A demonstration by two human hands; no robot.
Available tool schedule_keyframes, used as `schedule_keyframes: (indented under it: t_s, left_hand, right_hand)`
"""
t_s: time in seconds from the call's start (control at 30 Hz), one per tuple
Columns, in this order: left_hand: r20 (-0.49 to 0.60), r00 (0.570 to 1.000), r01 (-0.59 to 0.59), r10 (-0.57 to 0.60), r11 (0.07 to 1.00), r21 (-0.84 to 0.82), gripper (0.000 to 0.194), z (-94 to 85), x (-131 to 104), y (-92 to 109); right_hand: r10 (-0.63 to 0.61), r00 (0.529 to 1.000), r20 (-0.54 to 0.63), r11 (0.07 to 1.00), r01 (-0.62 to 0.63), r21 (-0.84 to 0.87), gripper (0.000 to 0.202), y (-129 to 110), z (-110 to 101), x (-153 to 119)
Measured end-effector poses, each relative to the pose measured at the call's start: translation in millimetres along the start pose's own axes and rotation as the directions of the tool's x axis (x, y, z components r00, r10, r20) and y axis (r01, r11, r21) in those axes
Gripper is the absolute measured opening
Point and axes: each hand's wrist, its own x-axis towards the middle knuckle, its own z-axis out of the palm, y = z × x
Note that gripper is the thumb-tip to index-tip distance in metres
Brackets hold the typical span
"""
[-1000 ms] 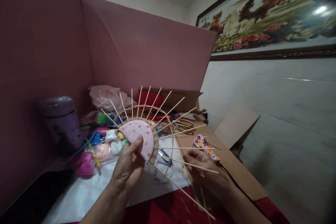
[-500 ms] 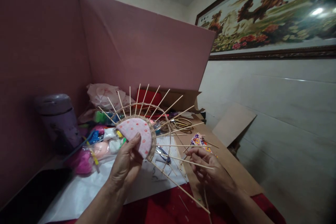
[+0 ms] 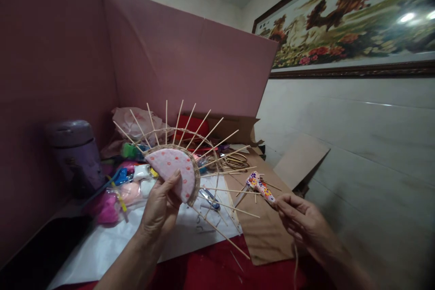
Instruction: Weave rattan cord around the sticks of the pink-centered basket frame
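My left hand (image 3: pixel 162 206) grips the pink spotted half-round piece (image 3: pixel 175 167), thumb on its face and fingers behind. Twine is woven along its curved edge, and several thin sticks (image 3: pixel 227 139) fan outward from it. A looser ring of twine (image 3: pixel 211 145) crosses the sticks farther out. To the right, my right hand (image 3: pixel 295 215) has thumb and forefinger pinched on something too small to make out, beside the lower end of a flowered piece (image 3: pixel 261 186). A strand of twine (image 3: pixel 296 258) hangs below that hand.
Bagged coloured clay (image 3: pixel 131 192) and a purple cup (image 3: pixel 76 158) stand at the left. White paper (image 3: pixel 190 240), a blue-handled cutter (image 3: pixel 210 199) and brown cardboard (image 3: pixel 268 235) lie on the red-covered table. Coiled cord (image 3: pixel 234 161) is behind.
My right hand has moved right and away from the sticks, uncovering more of the flowered piece. The half-round piece has shifted slightly left and turned a little in my left hand.
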Motion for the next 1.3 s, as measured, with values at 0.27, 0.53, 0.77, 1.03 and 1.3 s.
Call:
schedule_keyframes:
  t_s: [0.27,0.53,0.77,1.03,1.3]
  left_hand:
    - [-0.021,0.999,0.023,-0.024,1.0,-0.018,0.022,1.7,-2,-1]
    - [-0.059,0.998,-0.007,0.005,1.0,-0.026,0.021,1.9,-1,3]
    - [-0.069,0.998,0.0,-0.003,0.999,-0.05,0.02,3.1,0,2]
    - [-0.074,0.997,-0.004,0.002,1.0,-0.031,0.023,-0.1,0,0]
    - [-0.004,1.0,0.002,-0.002,1.0,-0.022,0.021,-2.3,1,-6]
  right_hand:
    - [-0.185,0.976,-0.111,0.968,0.161,-0.195,0.035,-5,6,13]
    - [-0.255,0.966,0.037,0.894,0.25,-0.372,0.031,-9,7,18]
    - [-0.262,0.954,0.146,0.83,0.3,-0.471,0.027,-4,1,19]
    - [-0.347,0.936,-0.063,0.881,0.303,-0.364,0.031,-15,14,7]
    - [-0.261,0.962,0.077,0.905,0.271,-0.327,0.035,-16,34,-20]
